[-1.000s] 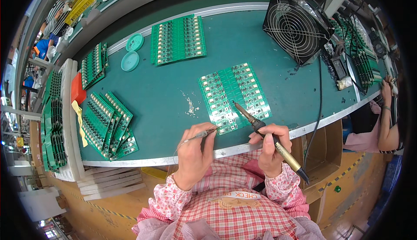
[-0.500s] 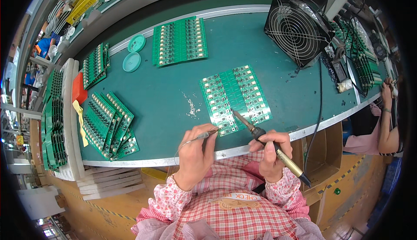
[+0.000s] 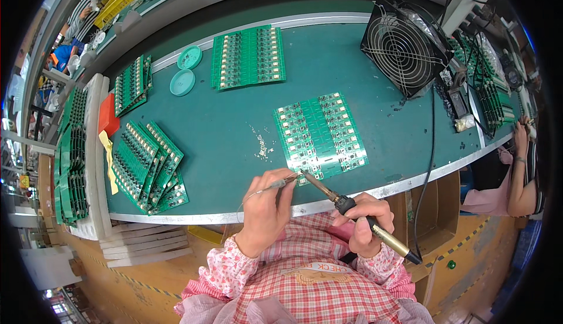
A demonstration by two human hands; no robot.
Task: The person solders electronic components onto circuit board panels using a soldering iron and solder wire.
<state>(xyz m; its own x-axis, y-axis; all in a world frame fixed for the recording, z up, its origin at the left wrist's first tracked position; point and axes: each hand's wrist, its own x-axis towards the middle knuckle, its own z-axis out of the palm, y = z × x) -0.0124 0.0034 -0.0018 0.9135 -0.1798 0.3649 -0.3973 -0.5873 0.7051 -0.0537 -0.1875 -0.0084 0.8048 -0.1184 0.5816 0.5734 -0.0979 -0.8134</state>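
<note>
Watching from a distance through the head camera, I have the right hand (image 3: 368, 221) wrapped around a soldering iron (image 3: 390, 240), its hot end angled up and left. The left hand (image 3: 264, 203) pinches a slim metal tool (image 3: 271, 185) between thumb and fingers; a thin wire curves back from it. I see both tips close together over the near left corner of a green circuit board panel (image 3: 318, 136); whether either one touches it, I cannot tell. That panel lies flat near the front edge of the green worktop (image 3: 229, 136), its two component columns running away from the person.

Just left of the panel I make out white crumbs (image 3: 263, 148). Beyond it sits a stack of panels (image 3: 248, 57), with two round teal dishes (image 3: 182, 82) to its left. A fanned-out pile of panels (image 3: 146, 162) occupies the worktop's left side, near a red block (image 3: 108, 114) and a yellow strip (image 3: 109, 159). At the far right stands a black fan (image 3: 400, 51) behind a wire grille. Past the right end of the worktop, I can see a co-worker's forearm (image 3: 517, 177).
</note>
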